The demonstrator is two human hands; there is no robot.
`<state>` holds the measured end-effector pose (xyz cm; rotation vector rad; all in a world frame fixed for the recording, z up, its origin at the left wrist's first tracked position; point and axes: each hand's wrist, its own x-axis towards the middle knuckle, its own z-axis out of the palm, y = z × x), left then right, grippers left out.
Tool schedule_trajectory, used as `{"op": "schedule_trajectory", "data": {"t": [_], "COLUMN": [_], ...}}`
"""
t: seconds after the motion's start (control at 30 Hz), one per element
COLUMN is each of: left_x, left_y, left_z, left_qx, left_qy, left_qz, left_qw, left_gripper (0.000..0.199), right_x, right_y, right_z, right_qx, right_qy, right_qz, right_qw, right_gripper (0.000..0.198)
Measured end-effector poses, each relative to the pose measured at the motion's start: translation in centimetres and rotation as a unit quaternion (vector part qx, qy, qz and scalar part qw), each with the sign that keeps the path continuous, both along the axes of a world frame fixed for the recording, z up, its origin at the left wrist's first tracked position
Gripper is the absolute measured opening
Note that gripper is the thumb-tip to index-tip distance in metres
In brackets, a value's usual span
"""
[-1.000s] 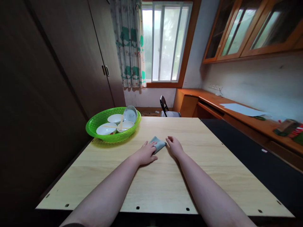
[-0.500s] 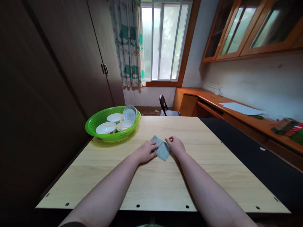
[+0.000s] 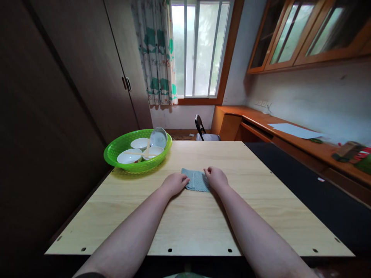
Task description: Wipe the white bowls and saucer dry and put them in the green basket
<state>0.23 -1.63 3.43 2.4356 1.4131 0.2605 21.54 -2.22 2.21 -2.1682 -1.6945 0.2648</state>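
Observation:
A folded light blue cloth (image 3: pixel 197 181) lies on the pale wooden table (image 3: pixel 197 224), between my two hands. My left hand (image 3: pixel 175 183) is closed on the cloth's left edge, thumb and fingers together. At the right end, my right hand (image 3: pixel 216 178) pinches the cloth's edge, its fingers curled. Part of the cloth's right side is hidden behind that hand.
A green plastic basin (image 3: pixel 136 166) stands at the table's far left corner, holding several white bowls (image 3: pixel 130 156) and light chopsticks. A chair (image 3: pixel 203 131) is beyond the far edge. To the right runs an orange-brown desk (image 3: pixel 255 116) with paper sheets (image 3: pixel 295 130).
The cloth has been turned and straightened from a slanted position into a level strip. My left hand's fingers, spread flat on it before, are now closed at its left edge.

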Motion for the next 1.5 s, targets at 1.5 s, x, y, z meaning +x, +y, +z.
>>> {"op": "schedule_trajectory", "data": {"t": [1.5], "left_x": [-0.8], "left_y": [2.6], "left_z": [-2.8], "left_qx": [-0.043], "left_qy": [-0.116], "left_qz": [0.093], "left_qw": [0.988], "left_gripper": [0.048], "right_x": [-1.8], "right_y": [-0.8], "right_z": [-1.1], "right_qx": [0.082], "right_qy": [0.120], "right_qz": [0.343], "right_qw": [0.928], "right_gripper": [0.019]}}
